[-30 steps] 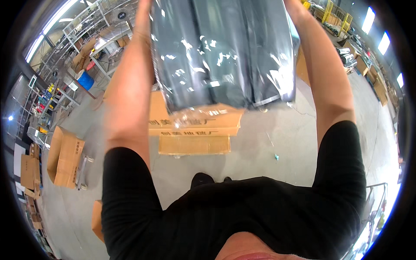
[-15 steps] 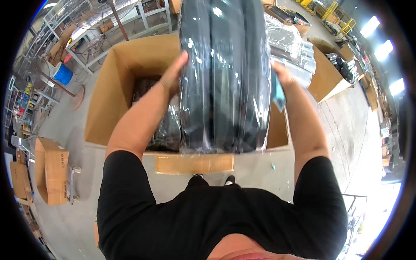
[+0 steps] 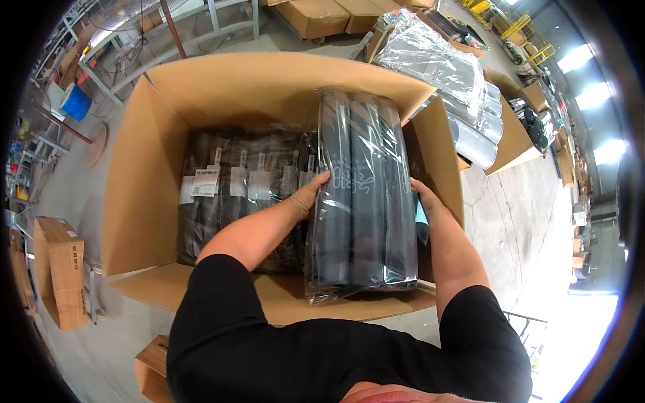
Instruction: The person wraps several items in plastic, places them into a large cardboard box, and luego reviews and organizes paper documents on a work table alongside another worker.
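A clear-plastic-wrapped bundle of dark rolls (image 3: 367, 228), with pale printing on its upper face, is between my two hands at the right end of a big open cardboard box (image 3: 269, 80). My left hand (image 3: 312, 191) presses against the bundle's left side. On the opposite side my right hand (image 3: 428, 196) grips it, and a small teal piece (image 3: 421, 213) shows just below that hand. To the left inside the box, several dark plastic-wrapped packs (image 3: 235, 215) stand in a row with white labels (image 3: 205, 183). The bundle's underside is hidden.
Silvery rolls under clear plastic (image 3: 470, 127) lie beyond the box's right corner. Behind them stands another filled carton (image 3: 521, 144). Smaller cartons (image 3: 64, 269) sit on the floor at left, near a blue bucket (image 3: 76, 102) and metal frames (image 3: 232, 27).
The bundle has come down and nearer from above the box's far side into its right end, both hands still on it. More packs inside the box now show.
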Demonstrator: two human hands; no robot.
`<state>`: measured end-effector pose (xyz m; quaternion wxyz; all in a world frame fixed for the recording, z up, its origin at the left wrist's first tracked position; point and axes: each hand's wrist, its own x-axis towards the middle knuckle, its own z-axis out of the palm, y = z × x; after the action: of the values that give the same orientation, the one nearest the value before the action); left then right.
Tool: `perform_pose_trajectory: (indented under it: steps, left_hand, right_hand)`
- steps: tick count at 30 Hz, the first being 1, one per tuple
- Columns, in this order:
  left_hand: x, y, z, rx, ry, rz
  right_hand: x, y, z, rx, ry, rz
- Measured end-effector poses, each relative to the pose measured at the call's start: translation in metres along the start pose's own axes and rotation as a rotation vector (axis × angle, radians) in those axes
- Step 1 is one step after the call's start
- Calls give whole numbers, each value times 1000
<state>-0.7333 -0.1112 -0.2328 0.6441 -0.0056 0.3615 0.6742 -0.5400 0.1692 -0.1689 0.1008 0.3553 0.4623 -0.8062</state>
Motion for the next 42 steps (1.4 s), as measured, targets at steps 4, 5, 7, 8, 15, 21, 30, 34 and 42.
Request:
perform_pose_trajectory:
  steps: [4,5,7,8,15,21,30,34,42]
  left_hand:
    - [80,-68,-80,-15,73,-144]
    - [90,-80,-86,41,131,-216]
    - [104,-97,-64,592,378,-21]
    - [108,-98,-49,679,473,-6]
    - [76,-132,-17,1604,572,390]
    - [85,-156,-48,1464,540,325]
    - [75,-162,-54,1847,405,481]
    - [57,-107,-20,1957,262,254]
    - [-77,18,112,743,90,142]
  right_hand:
    - [26,21,6,-900,331,149]
    - [30,25,22,-1181,254,233]
    - [52,64,23,-1310,219,257]
    - [57,73,30,-1306,215,269]
    - [66,124,75,-1661,178,382]
    - [69,133,101,-1771,241,410]
    - [77,127,78,-1834,10,335]
    - [60,69,60,-1459,51,55]
    - [-69,-18,124,-511,229,-424]
